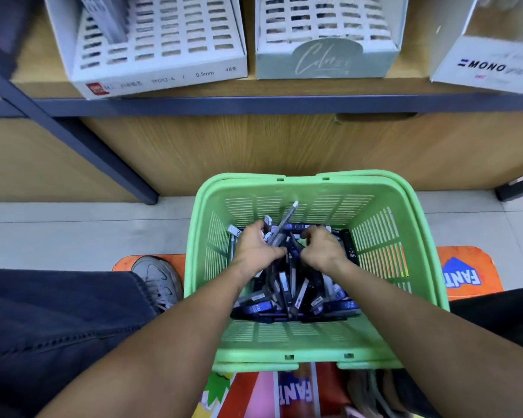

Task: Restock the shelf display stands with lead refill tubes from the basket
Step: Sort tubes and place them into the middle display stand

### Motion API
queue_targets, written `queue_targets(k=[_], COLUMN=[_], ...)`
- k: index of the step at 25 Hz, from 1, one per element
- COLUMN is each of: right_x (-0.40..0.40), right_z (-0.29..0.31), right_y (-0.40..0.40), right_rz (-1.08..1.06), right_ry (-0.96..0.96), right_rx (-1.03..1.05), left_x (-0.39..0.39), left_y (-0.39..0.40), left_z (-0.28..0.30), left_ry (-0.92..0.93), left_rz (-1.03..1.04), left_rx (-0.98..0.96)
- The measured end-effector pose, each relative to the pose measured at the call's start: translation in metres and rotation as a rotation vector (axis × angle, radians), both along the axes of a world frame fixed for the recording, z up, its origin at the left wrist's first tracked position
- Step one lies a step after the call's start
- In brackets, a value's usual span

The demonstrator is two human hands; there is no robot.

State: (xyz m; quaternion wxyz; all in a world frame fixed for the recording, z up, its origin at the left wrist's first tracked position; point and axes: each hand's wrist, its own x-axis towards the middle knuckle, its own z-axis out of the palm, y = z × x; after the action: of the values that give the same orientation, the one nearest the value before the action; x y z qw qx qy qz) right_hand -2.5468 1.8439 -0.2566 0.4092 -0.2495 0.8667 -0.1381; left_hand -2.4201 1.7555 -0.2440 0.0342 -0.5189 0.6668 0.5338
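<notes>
The green basket [317, 188] serves as the landmark; it sits on an orange printed mat [465, 270] laid over a pale tiled floor [73, 233]. Beyond the basket's far rim rises a wood-panelled shelf [284, 89] with a dark metal edge. On that shelf stand three display stands: a white slotted stand [163, 40] marked 0.5mm up and to the left of the basket, a pale green slotted stand [326, 34] straight beyond it, and a white MONO box [489, 61] up and to the right. Most slots of the white stand appear unfilled. Left of the basket you see a grey shoe [160, 279] and a dark trouser leg [58, 327].

The lead refill tubes [290, 291] lie heaped in the basket's bottom: slim, dark blue-black cases with white labels, some reading HB 0.5. Your left hand [255, 247] has its fingers closed around several tubes, one tube [284, 221] angling upward. Your right hand [322, 248] is curled down into the heap; you cannot tell whether its fingers hold anything.
</notes>
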Motion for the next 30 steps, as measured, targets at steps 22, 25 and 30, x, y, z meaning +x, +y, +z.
queue_targets(k=[22,25,30], right_x=[0.023,0.027,0.025], right_z=[0.012,0.012,0.007], right_y=[0.006,0.003,0.006], right_rz=[-0.349,-0.178,-0.175], right_ry=[-0.862,-0.791,-0.912], right_rx=[-0.078,-0.06,-0.007], left_x=[0.005,0.004,0.006], left_y=[-0.001,0.002,0.003], left_z=[0.014,0.007,-0.001], left_ry=[0.303,0.316,0.376], left_rz=[0.296,0.371,0.481], left_rx=[0.298,0.282,0.398])
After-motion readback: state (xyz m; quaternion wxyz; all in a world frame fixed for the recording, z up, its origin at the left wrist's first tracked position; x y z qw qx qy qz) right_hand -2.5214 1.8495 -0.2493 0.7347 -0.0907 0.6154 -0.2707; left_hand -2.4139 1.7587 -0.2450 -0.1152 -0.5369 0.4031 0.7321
